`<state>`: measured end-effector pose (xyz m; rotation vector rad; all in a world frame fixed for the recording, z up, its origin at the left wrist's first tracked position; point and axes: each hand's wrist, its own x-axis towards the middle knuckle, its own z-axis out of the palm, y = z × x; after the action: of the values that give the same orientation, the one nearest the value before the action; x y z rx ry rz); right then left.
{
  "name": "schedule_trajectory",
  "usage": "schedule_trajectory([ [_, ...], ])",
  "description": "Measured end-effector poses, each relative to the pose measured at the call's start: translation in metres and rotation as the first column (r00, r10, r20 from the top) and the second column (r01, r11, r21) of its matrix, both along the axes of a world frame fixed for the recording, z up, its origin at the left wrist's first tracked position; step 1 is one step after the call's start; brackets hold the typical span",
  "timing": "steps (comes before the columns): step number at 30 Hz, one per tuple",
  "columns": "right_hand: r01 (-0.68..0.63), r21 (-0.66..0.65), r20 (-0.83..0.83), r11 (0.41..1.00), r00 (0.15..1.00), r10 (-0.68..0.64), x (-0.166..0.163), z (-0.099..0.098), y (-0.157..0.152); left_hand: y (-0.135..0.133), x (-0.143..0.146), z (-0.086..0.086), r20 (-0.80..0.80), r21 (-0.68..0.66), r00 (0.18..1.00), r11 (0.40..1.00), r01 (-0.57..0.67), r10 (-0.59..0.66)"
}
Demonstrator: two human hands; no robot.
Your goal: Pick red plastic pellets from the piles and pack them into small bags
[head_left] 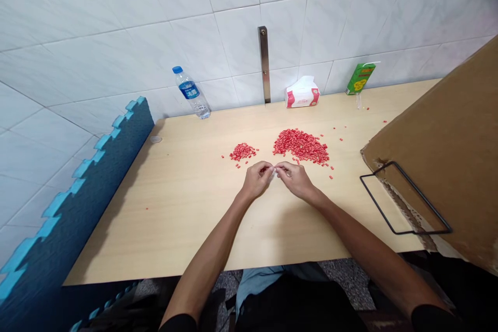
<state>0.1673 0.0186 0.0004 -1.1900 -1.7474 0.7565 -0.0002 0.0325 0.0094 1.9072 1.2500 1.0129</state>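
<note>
My left hand [256, 179] and my right hand [296, 178] meet fingertip to fingertip over the wooden table [187, 218]. Both are pinched closed around a tiny piece, part red and part white, too small to name. Just beyond them lies a large pile of small red pieces [301, 146]. A smaller pile of the same red pieces [243, 151] lies to its left. Stray red pieces are scattered around both piles.
A water bottle [191, 92], a tissue pack [302, 93] and a green carton [361, 78] stand along the tiled wall. A metal bracket [264, 64] hangs on the wall. A cardboard sheet [447, 155] with a black wire frame [404, 199] leans at right. Blue foam mat [78, 192] borders the left.
</note>
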Motion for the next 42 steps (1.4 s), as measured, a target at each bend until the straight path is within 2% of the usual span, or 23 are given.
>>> schedule_trajectory([
  [5,-0.016,-0.024,-0.037,1.000,0.999,0.015,-0.003,0.000,-0.002,-0.001,0.000,0.001,-0.013,0.020,1.000,1.000,-0.004,0.005],
  [10,-0.030,-0.090,-0.150,0.995,0.988,0.016,-0.006,-0.002,-0.003,0.000,-0.001,-0.002,0.026,0.063,0.999,0.997,-0.036,0.034],
  [14,-0.032,-0.161,-0.237,0.986,0.971,-0.007,-0.008,-0.002,-0.004,-0.001,-0.001,-0.002,0.020,0.193,0.999,0.981,-0.036,0.033],
  [20,-0.051,-0.182,-0.297,0.982,0.955,-0.005,-0.008,0.002,-0.005,-0.004,0.000,-0.003,-0.124,0.386,0.991,0.922,0.010,0.041],
  [25,-0.075,-0.188,-0.344,0.979,0.939,0.006,-0.006,0.004,-0.004,-0.003,0.000,-0.007,-0.185,0.464,0.981,0.885,0.039,0.054],
  [28,-0.109,-0.212,-0.392,0.971,0.920,0.018,-0.006,0.001,-0.003,-0.004,0.001,-0.006,-0.122,0.476,0.987,0.879,-0.030,0.100],
  [31,-0.174,-0.253,-0.512,0.952,0.859,0.021,-0.006,-0.004,0.000,-0.007,0.003,-0.004,-0.055,0.472,0.988,0.876,-0.099,0.142],
  [35,-0.236,-0.270,-0.617,0.933,0.786,0.020,-0.005,-0.008,0.005,-0.010,0.004,-0.002,-0.060,0.453,0.990,0.887,-0.090,0.131],
  [42,-0.209,-0.227,-0.566,0.951,0.823,0.046,-0.006,-0.006,0.004,-0.011,0.005,-0.003,-0.077,0.374,0.992,0.925,-0.062,0.098],
])
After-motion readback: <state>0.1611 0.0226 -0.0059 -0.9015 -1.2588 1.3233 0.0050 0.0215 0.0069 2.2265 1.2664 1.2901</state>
